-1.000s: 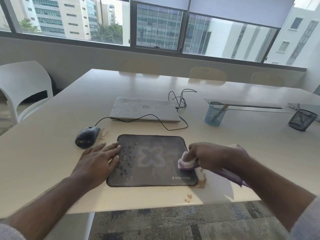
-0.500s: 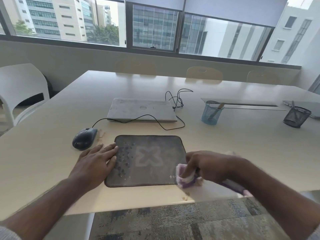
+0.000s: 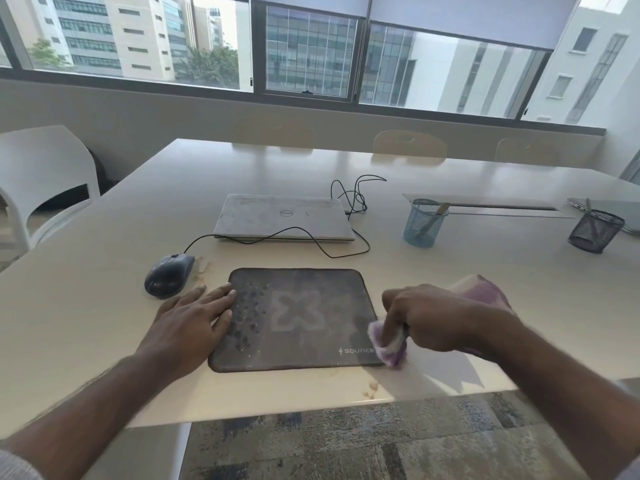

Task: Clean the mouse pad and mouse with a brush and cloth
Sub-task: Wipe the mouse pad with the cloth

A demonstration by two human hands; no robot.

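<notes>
The left hand lay flat, fingers straight, on the mouse pad's left edge. The right hand's grip was curled round a purple cloth at the pad's near right corner on the bench

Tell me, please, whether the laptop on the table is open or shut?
Shut: the laptop lies flat with its lid down, logo facing up.

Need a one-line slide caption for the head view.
Right hand wipes mouse pad corner with purple cloth; left hand steadies it.
</notes>
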